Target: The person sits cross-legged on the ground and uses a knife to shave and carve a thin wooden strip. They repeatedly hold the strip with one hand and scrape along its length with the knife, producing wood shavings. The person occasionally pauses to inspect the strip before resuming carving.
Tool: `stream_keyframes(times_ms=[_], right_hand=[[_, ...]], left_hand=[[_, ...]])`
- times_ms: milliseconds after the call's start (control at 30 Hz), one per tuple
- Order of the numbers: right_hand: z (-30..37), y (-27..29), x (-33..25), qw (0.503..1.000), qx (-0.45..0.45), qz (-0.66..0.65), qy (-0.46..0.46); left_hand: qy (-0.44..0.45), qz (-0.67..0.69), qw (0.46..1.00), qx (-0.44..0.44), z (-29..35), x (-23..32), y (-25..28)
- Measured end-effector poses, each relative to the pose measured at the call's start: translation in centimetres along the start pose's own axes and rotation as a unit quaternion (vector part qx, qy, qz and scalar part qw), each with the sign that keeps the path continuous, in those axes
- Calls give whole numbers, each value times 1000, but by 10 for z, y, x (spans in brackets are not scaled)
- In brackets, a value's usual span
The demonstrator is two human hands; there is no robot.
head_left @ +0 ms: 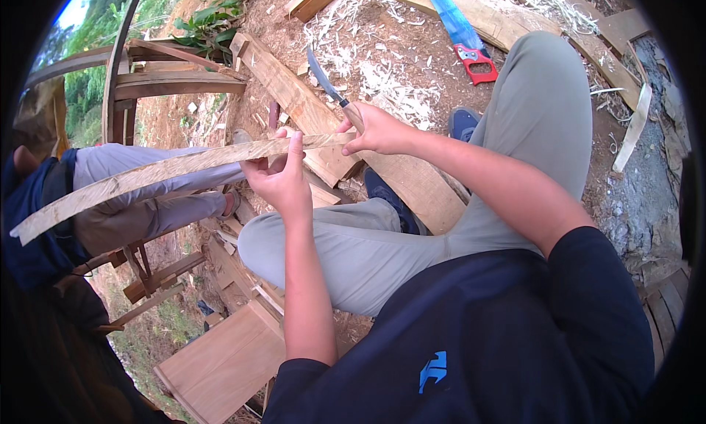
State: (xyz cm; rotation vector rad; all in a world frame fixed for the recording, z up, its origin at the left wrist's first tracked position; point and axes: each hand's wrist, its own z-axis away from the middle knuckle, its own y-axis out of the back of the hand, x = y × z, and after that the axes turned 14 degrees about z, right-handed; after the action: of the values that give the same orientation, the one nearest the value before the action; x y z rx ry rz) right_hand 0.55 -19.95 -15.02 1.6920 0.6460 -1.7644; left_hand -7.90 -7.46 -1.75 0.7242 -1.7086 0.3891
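Note:
A long, pale, slightly curved wooden strip [147, 175] stretches from near my lap far out to the left. My left hand [283, 181] grips it near its right end, thumb up along the side and fingers beneath. In my right hand [379, 132] is a curved knife [321, 75], its dark blade pointing up and away to the left. The knife's handle lies in the fist, close to the strip's right end. My right thumb and fingers seem to touch that end too; the exact contact is partly hidden.
A thick board [290, 93] and a plank [419, 192] lie between my feet. Beyond are wood shavings [397, 93] and a handsaw [478, 65] with a red handle. Another person's legs [158, 163] are at the left, behind the strip. A wooden panel [228, 358] stands lower left.

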Motion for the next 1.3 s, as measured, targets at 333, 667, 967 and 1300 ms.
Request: stream_keyframes(times_ms=[333,667,967,1300], right_hand=[[1,7,-10,995,17,70,73],[11,4,-6,980,-15,150,129],[5,10,-13,981,-71,138,116],[8,-6,-9,986,-95,119,73]], left_hand=[[-40,29,998,-38,32,3,40],[144,-9,983,-113,43,-22,39],[167,-11,975,-147,62,-17,27],[161,126,963,-175,68,-33,28]])
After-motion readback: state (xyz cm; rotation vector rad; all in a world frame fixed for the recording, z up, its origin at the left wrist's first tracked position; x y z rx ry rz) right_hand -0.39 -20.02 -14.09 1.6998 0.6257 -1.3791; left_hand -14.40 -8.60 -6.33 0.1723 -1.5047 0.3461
